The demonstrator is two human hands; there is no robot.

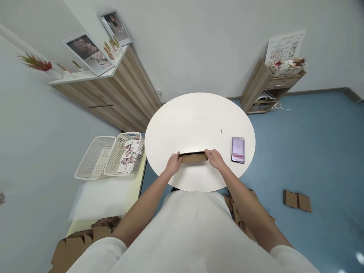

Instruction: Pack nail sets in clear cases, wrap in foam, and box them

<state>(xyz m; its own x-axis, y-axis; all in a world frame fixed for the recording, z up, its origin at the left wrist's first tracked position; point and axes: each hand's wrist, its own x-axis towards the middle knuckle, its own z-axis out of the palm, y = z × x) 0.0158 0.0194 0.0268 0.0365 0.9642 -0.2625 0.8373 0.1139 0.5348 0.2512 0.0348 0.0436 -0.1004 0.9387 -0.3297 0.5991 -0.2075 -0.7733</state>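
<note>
A small brown cardboard box (194, 157) with a dark upper edge is held over the near half of the round white table (196, 113). My left hand (174, 164) grips its left end, fingers closed round the corner. At the opposite end, my right hand (215, 158) is closed on the right corner. The box's near side faces me; what lies behind its dark edge is hidden. To the right of my right hand, a phone (238, 150) with a blurred screen lies on the table.
Left of the table, white baskets (122, 153) stand on a side table; one holds printed cards (129, 155). Flat brown cardboard (76, 242) lies at lower left. More cardboard (244, 212) is piled by my right side, and an opened box (297, 200) lies on the blue floor.
</note>
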